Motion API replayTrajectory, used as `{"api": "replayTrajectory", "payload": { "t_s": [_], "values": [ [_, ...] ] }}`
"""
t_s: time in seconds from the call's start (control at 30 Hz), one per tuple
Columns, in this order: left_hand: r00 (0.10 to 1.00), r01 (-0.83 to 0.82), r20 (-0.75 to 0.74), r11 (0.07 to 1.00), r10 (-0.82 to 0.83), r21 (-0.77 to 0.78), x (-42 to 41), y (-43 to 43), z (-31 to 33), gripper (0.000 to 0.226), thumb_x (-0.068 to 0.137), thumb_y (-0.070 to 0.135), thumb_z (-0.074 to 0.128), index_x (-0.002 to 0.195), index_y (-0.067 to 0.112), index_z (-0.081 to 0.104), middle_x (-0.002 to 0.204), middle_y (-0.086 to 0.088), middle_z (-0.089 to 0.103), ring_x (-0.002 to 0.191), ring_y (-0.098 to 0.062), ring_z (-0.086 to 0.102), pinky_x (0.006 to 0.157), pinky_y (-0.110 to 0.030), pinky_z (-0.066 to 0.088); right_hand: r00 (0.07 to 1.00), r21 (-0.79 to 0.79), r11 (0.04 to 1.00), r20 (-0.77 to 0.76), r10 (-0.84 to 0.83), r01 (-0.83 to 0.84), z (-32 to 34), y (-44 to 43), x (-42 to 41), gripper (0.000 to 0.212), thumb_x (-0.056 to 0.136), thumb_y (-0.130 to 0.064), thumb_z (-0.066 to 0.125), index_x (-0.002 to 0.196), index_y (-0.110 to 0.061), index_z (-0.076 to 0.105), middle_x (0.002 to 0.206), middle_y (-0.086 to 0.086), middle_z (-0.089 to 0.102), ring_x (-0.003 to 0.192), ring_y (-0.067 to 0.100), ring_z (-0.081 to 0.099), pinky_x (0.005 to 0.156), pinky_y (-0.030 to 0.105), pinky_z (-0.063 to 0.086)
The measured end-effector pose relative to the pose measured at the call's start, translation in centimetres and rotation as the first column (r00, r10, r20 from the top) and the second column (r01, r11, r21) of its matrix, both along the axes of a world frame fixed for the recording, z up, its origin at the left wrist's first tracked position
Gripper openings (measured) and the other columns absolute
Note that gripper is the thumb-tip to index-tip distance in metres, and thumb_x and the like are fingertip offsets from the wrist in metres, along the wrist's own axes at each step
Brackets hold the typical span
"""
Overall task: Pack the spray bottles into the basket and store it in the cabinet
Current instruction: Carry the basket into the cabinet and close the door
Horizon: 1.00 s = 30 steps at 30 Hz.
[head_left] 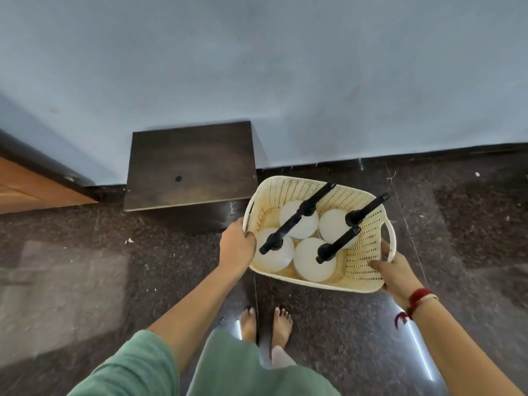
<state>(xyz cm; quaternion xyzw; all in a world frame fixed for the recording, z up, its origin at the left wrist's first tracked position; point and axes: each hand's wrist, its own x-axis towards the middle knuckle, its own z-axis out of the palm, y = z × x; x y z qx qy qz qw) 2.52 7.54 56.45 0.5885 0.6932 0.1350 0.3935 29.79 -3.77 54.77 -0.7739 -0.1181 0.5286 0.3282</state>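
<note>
Both outstretched arms carry one cream perforated plastic basket [368, 224] above the floor; left grip [237, 247] and right grip [395, 271] clamp its opposite rims. Four white black-nozzled spray bottles [314, 260] stand inside.

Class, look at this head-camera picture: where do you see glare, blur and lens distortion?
Head view: bright streaks of glare lie on the polished floor near the feet; the sleeve and frame edges are smeared, while the basket and spray bottles stay fairly sharp; the wide lens bends the wall's skirting line.

Head-worn camera looks steeply down at the floor [85, 267], standing height.
</note>
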Motion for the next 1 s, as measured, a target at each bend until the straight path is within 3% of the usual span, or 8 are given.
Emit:
{"api": "replayTrajectory", "payload": {
  "t_s": [0.23,0.43,0.6,0.77,1.0],
  "values": [
    [1.0,0.012,0.003,0.999,-0.012,-0.031,0.9,2.8,-5.9,0.033,0.084,0.003,0.045,0.112,0.009,0.061,0.099,-0.009,0.067,0.088,-0.023,0.061,0.071,-0.03,0.045,1.0,-0.009,1.0,-0.02,0.003,-0.004,-5.7,2.1,0.7,0.061,0.089,0.012,0.042,0.125,-0.038,0.045,0.091,-0.01,0.066,0.083,0.01,0.062,0.053,0.029,0.053],
    [0.997,0.077,-0.003,0.996,-0.077,-0.055,2.8,3.8,-13.5,0.031,0.086,0.004,0.044,0.109,0.013,0.062,0.093,-0.002,0.066,0.081,-0.016,0.057,0.066,-0.026,0.041,0.998,-0.054,0.997,-0.013,-0.06,0.059,-14.0,1.0,2.4,0.06,0.088,0.01,0.048,0.125,-0.038,0.047,0.097,-0.008,0.066,0.087,0.013,0.063,0.056,0.029,0.053],
    [0.99,0.135,-0.019,0.986,-0.138,-0.095,4.8,4.2,-20.5,0.03,0.086,0.003,0.045,0.111,0.011,0.06,0.095,-0.005,0.064,0.078,-0.015,0.053,0.068,-0.028,0.04,0.989,-0.087,0.985,-0.023,-0.149,0.147,-21.3,-0.8,3.1,0.056,0.09,0.008,0.047,0.127,-0.035,0.049,0.105,0.0,0.065,0.099,0.026,0.061,0.076,0.037,0.051],
    [0.976,0.209,-0.031,0.969,-0.215,-0.131,6.3,5.3,-26.5,0.033,0.086,0.003,0.046,0.117,0.009,0.057,0.107,-0.012,0.064,0.096,-0.028,0.06,0.074,-0.031,0.045,0.977,-0.09,0.976,-0.051,-0.205,0.2,-27.0,-1.3,3.3,0.055,0.09,0.008,0.046,0.128,-0.032,0.049,0.117,0.006,0.062,0.11,0.031,0.058,0.087,0.045,0.048],
    [0.935,0.32,-0.108,0.934,-0.339,-0.157,7.7,7.4,-29.8,0.035,0.081,0.003,0.046,0.112,0.009,0.061,0.103,-0.016,0.066,0.096,-0.034,0.06,0.073,-0.034,0.045,0.949,-0.089,0.954,-0.116,-0.294,0.285,-30.1,-2.6,2.3,0.053,0.089,0.011,0.045,0.126,-0.026,0.052,0.124,0.01,0.06,0.11,0.028,0.058,0.082,0.043,0.052]
  ]
}}
